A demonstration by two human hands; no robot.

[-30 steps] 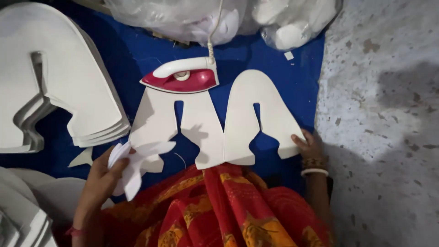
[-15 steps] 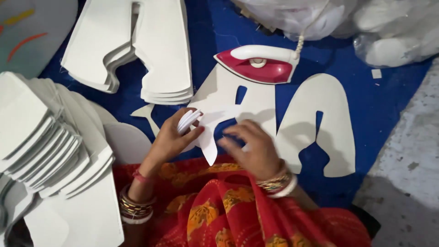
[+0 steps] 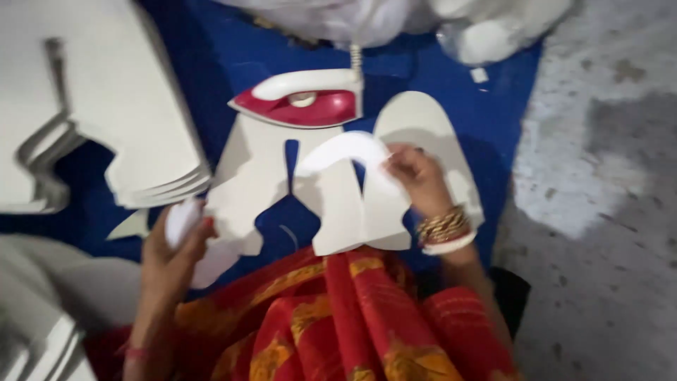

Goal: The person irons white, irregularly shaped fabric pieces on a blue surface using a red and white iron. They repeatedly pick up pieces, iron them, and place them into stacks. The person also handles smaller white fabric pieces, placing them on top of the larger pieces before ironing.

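Bags: I see whitish plastic bags (image 3: 338,17) beyond both grips.
Left grip (image 3: 173,243): closed on a white cut piece (image 3: 185,220).
Right grip (image 3: 416,173): pinching the curled white panel (image 3: 345,152), just below the red iron (image 3: 300,102).

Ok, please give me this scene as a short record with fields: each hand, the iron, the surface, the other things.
left hand: holds a small white cut piece
right hand: lifts a curved white piece off the flat pieces
iron: red and white, rests on the white pieces
surface: blue cloth on a grey floor
other: stack of white pieces at left; red and orange garment below
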